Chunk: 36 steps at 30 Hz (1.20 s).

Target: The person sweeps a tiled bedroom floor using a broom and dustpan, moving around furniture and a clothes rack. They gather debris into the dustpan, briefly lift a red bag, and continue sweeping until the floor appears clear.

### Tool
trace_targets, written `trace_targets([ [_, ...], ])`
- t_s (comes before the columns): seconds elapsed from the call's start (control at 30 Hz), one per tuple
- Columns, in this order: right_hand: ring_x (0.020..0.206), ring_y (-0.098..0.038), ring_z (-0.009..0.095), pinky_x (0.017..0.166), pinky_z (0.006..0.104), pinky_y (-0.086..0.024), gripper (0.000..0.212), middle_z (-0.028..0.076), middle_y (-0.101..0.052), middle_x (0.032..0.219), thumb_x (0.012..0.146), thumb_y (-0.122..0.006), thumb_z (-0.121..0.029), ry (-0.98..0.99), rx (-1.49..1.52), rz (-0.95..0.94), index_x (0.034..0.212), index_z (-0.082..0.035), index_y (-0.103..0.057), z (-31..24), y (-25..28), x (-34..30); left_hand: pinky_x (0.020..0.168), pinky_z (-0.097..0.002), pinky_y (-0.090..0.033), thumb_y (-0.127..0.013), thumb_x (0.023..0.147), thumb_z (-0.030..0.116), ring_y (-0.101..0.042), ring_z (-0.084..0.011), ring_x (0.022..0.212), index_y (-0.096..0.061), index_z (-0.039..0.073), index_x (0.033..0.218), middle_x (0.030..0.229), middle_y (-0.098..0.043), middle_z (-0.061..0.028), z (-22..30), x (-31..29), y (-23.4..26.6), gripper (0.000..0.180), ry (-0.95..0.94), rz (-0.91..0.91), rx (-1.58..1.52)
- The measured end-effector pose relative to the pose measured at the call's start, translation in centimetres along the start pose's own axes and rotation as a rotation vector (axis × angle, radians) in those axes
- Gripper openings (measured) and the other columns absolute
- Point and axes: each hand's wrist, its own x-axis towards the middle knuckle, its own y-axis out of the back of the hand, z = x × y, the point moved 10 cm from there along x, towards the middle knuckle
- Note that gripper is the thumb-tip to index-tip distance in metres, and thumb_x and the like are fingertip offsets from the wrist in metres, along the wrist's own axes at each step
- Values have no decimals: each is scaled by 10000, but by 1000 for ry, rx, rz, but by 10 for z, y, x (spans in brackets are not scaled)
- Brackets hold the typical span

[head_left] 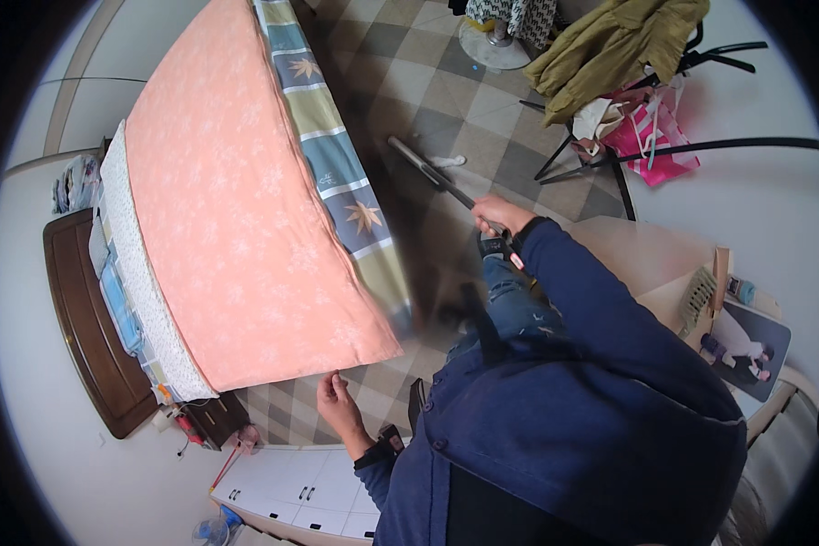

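- I see a pink bag (651, 136) at two o'clock.
- My left hand (337, 405) pinches the peach quilt (237, 209) edge at its twelve o'clock.
- My right hand (499, 217) is clenched around a grey pole (428, 170).

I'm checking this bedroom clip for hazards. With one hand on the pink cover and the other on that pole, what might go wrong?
1. The right hand alone swings the long pole; it might hit the clothes-laden rack close by.
2. The left hand only pinches the pink cover's corner, so the grip could slip.
3. The pole's far end blurs near the bed's edge and might snag the patterned sheet.
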Motion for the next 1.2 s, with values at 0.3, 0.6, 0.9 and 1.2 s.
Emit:
trace_targets([
  [0.3,460,-441,56,346,188,-342,159,49,-502,673,918,-487,-179,-277,401,-257,873,-30,-458,13,29,-81,624,-230,-436,-549,920,124,-527,-99,669,-627,-16,953,725,-579,-34,49,28,-30,163,25,-37,7],
  [0.6,458,-437,45,348,178,-348,83,52,-547,705,898,-519,-183,-302,86,-259,878,-106,-493,26,83,-30,626,-240,-444,-557,915,120,-531,-103,673,-630,-10,947,725,-579,-38,68,47,-47,153,33,-68,67],
  [0.9,433,-445,58,360,197,-393,95,37,-558,685,858,-548,-146,-175,-60,-195,801,-93,-494,-41,97,10,640,-255,-461,-552,917,122,-558,-118,705,-623,-15,968,753,-596,-62,92,73,-71,162,-63,-166,126],
  [1.2,909,-639,354,767,444,-502,315,201,-654,997,822,-541,-209,182,-1588,402,1064,-21,-611,-99,107,-34,632,-249,-461,-540,920,125,-573,-126,694,-627,-15,957,738,-601,-65,85,118,-61,169,-144,-176,13],
])
